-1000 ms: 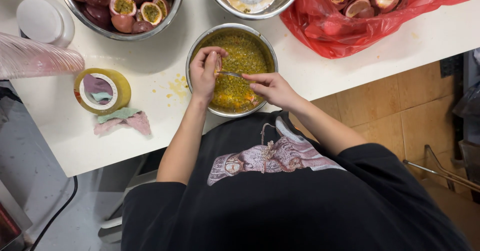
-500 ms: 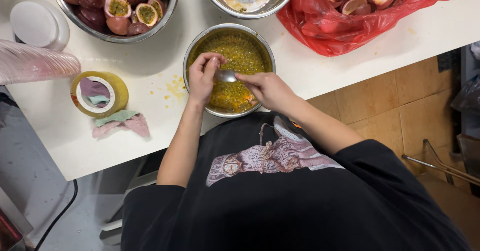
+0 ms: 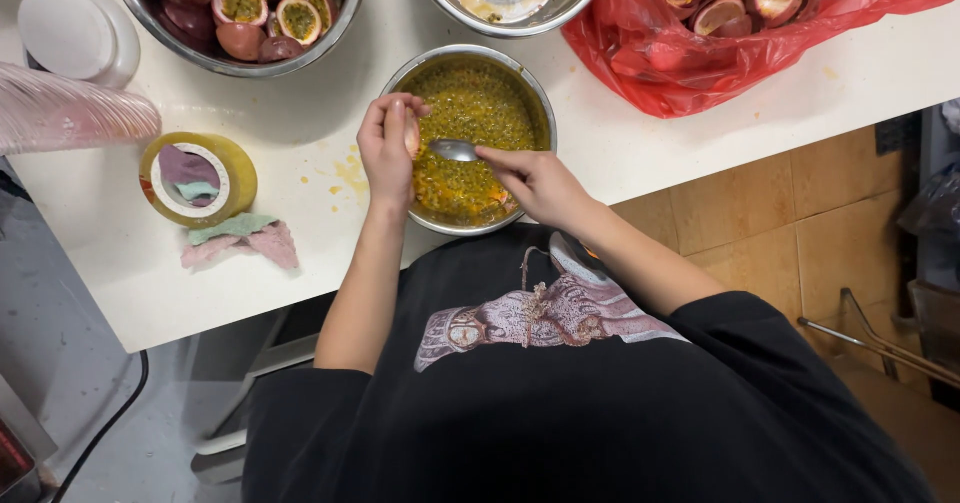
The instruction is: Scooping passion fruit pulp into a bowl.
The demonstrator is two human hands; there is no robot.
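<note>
The left hand (image 3: 388, 148) cups a passion fruit half (image 3: 410, 131) over the near-left rim of the steel bowl of pulp (image 3: 478, 133) at the worktop's (image 3: 300, 263) near edge. The right hand (image 3: 535, 178) pinches a spoon (image 3: 455, 150) by its handle. The shell looks light, stiff and slick with juice; it is best cradled around the rind.

Shiny metal bowl (image 3: 540, 113), glossy metal spoon (image 3: 455, 150), crinkly red plastic bag (image 3: 650, 63).
</note>
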